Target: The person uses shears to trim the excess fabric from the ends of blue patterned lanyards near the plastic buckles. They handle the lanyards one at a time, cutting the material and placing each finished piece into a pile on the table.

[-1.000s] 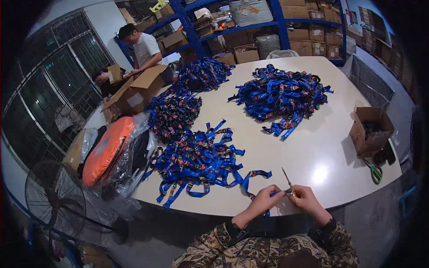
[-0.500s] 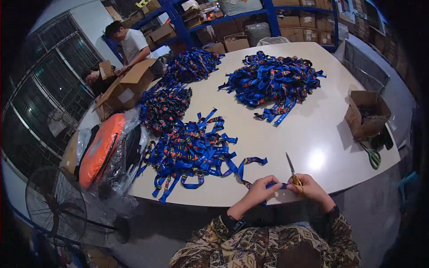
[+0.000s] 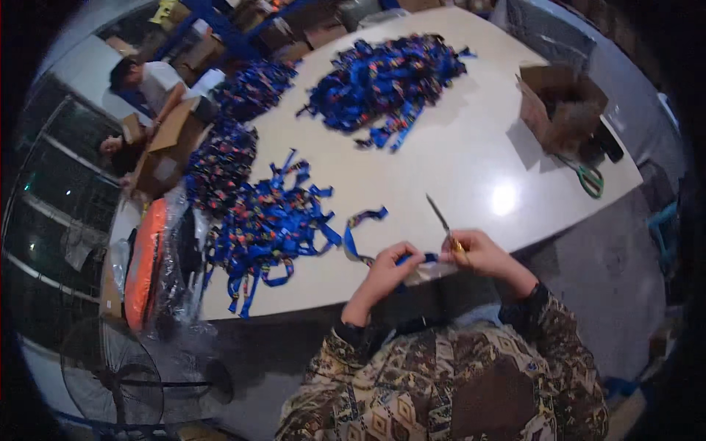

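Near the table's front edge, my left hand [image 3: 387,273] pinches a blue patterned fabric strap [image 3: 348,239]. The strap's free length loops away on the table to the left of that hand. My right hand [image 3: 487,256] holds gold-handled scissors [image 3: 439,214], their blades pointing up and away and looking closed. The fingertips of my right hand also meet the strap end, a short dark blue stretch showing between both hands. To the left lies a loose pile of similar straps [image 3: 268,226]. The finer detail at the fingertips is blurred.
More strap heaps [image 3: 386,84] lie farther back. An open cardboard box [image 3: 562,110] and green-handled scissors [image 3: 590,180] are at the right. Left are an orange bag [image 3: 145,264], a floor fan [image 3: 110,375] and a larger carton [image 3: 163,158], with two people beyond.
The whole view has tilted and shifted, so the table and piles sit higher and farther left. Both hands still hold the strap, and the scissors stay in my right hand.
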A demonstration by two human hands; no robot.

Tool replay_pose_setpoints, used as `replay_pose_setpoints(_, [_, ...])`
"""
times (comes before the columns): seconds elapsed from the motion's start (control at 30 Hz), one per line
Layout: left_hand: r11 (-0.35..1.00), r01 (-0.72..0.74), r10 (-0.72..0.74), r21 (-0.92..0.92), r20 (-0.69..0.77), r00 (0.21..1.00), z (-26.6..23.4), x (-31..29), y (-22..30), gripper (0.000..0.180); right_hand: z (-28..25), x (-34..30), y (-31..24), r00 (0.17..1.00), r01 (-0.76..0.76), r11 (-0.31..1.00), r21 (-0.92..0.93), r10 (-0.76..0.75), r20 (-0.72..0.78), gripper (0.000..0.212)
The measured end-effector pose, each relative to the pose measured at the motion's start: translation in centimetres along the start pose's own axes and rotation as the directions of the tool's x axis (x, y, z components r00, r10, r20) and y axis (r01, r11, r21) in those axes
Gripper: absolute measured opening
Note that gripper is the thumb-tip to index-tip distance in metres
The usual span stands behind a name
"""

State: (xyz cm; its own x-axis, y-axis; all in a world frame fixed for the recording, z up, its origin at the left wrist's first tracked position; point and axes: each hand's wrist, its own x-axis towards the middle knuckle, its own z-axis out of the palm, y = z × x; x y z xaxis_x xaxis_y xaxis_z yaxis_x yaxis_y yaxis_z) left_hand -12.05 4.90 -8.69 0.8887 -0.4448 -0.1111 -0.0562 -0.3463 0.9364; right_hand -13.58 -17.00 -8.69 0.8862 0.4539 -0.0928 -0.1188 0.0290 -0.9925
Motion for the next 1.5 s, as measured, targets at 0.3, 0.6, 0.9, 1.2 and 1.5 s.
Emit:
replay_pose_setpoints(0.3, [0.988,0.032,-0.048,-0.154,-0.102,0.994,-1.1,1.2,-0.1,0.014,-2.1,-1.5,-2.9,0.993,-0.062,0.988,-0.144,0.075,0.087,0.02])
replay_pose_setpoints(0.6, [0.96,0.001,-0.028,-0.281,-0.092,0.995,-0.4,0.4,-0.1,0.017,1.4,2.5,-1.8,0.995,-0.091,0.995,-0.048,0.089,-0.05,0.02])
replay_pose_setpoints(0.9, [0.93,-0.015,-0.01,-0.367,-0.066,0.998,-0.9,0.3,0.5,0.032,2.6,3.7,-1.5,0.999,-0.036,0.998,-0.042,0.035,-0.025,0.021])
replay_pose_setpoints(1.2, [0.952,-0.04,0.019,-0.302,-0.073,0.997,-0.4,0.7,0.6,0.023,1.1,2.3,-2.7,0.983,0.131,0.98,-0.15,-0.148,-0.107,0.018])
replay_pose_setpoints(1.5, [0.954,0.017,-0.048,-0.3,-0.095,0.994,-0.5,0.3,0.5,0.012,-1.1,0.4,-4.2,0.993,-0.115,0.947,-0.3,0.109,-0.038,0.029])
